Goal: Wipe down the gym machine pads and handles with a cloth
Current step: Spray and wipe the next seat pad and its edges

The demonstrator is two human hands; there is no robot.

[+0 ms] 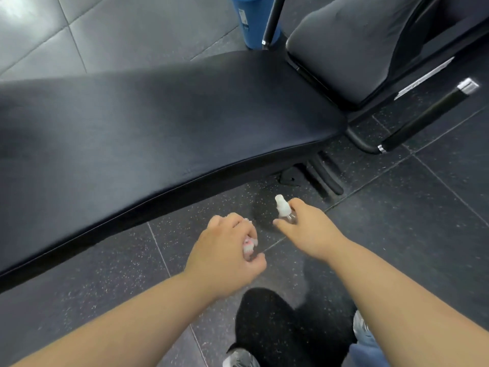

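Note:
A long black bench pad [164, 123] runs across the left and middle of the head view. Behind it at the upper right sits a second dark seat pad [352, 46]. A black handle [428, 117] with silver end caps juts out at the right. My left hand [225, 255] is curled round a small white and pink cloth [64, 246]... held just in front of the bench's near edge. My right hand [309, 229] grips a small clear spray bottle [284, 211] with a white nozzle, over the floor.
A blue bucket [251, 19] stands at the top behind the bench, beside a black frame tube [274, 19]. The bench's base bars [322, 176] lie on the speckled dark floor tiles [410, 213]. My leg and shoes [288, 337] are at the bottom.

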